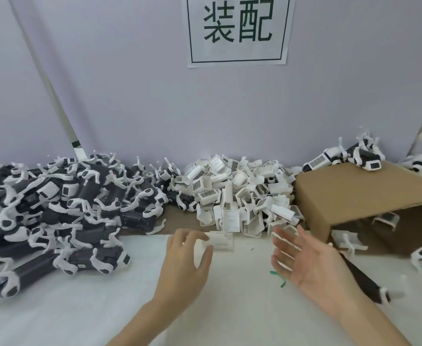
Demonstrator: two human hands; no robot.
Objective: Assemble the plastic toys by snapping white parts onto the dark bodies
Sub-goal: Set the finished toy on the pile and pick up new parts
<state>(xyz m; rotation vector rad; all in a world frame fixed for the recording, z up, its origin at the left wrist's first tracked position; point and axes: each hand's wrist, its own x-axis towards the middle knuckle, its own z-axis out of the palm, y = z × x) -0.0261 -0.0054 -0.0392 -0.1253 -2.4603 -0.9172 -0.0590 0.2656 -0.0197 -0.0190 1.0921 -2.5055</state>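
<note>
A big heap of dark toy bodies (55, 208) with white legs fills the left of the table. A pile of white parts (239, 196) lies at the back centre. My left hand (187, 258) grips one white part (203, 247) between thumb and fingers, just in front of that pile. Another white part (222, 239) lies on the table right beside it. My right hand (304, 260) hovers open, fingers spread and blurred, in front of the pile's right edge, holding nothing. A dark toy body (367, 283) lies partly hidden under my right forearm.
A tipped cardboard box (354, 196) stands at the right with several toys on top and white parts inside it. A small green scrap (278, 277) lies on the white table cover (105, 308). A paper sign (238, 31) hangs on the grey wall behind.
</note>
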